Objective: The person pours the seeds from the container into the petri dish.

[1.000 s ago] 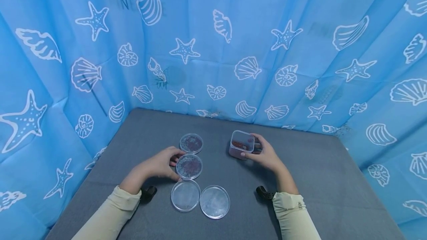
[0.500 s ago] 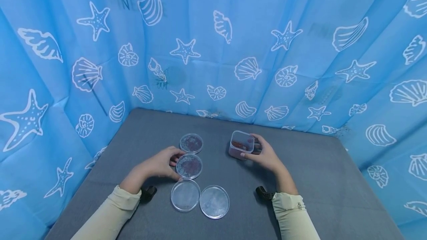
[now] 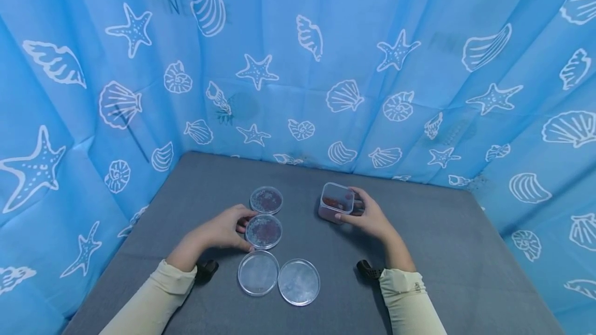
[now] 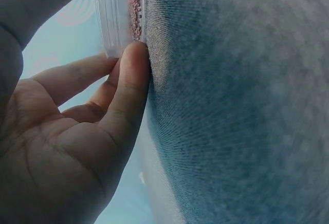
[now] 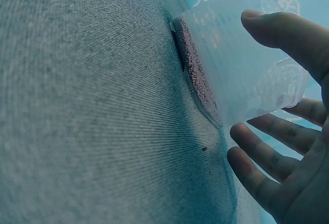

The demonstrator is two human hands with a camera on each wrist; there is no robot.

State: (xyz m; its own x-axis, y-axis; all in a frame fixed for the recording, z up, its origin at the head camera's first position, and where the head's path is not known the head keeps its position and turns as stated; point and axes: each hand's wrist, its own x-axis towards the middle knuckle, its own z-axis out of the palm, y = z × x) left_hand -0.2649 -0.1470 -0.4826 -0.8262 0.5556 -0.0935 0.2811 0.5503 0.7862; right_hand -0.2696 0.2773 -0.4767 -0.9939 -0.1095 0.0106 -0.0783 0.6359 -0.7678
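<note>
My left hand [image 3: 228,230] pinches the edge of a round clear petri dish [image 3: 264,231], thumb at the near side and fingers at the far side. Reddish-brown granules lie inside that dish, visible through its wall in the left wrist view, where the thumb [image 4: 134,64] sits low by the cloth. Further back stands another petri dish [image 3: 266,200] with similar granules. To the right, my right hand [image 3: 370,216] grips a clear square plastic container [image 3: 337,202] by its right side. A layer of the granules [image 5: 194,67] covers the container's bottom.
Closer to me lie two clear round dishes side by side, a left one [image 3: 258,273] and a right one [image 3: 299,282], showing no granules. Grey cloth [image 3: 419,231] covers the table. A blue shell-patterned curtain [image 3: 298,66] rises behind and at both sides.
</note>
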